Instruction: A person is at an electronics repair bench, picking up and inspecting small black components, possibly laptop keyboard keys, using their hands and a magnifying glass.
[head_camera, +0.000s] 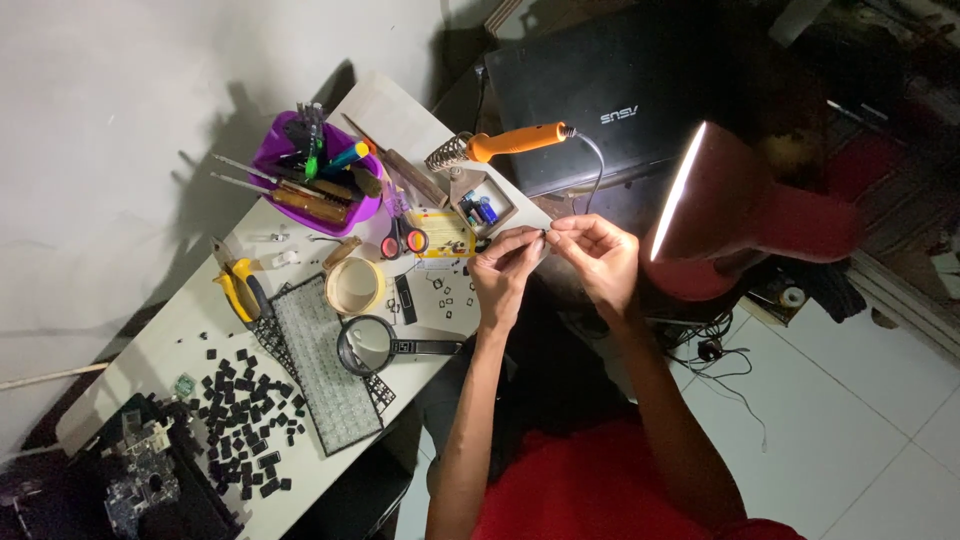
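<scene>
A tiny dark part (546, 232), too small to make out, is pinched between the fingertips of the left hand (503, 268) and right hand (598, 255), just beside the table's (150, 350) edge. A yellow rectangular packet (443, 235) lies near the left hand, scissors (402, 238) beside it.

Soldering iron (515, 141): orange handle; tool cup (300, 160): purple; pliers (238, 290): yellow grips; scissors (403, 240): red-and-black handles; lamp shade (740, 215): dark red; loose keycaps (240, 410): black; keyboard backing (325, 365): grey, dotted grid; laptop (620, 90): black; table (160, 340): white
</scene>
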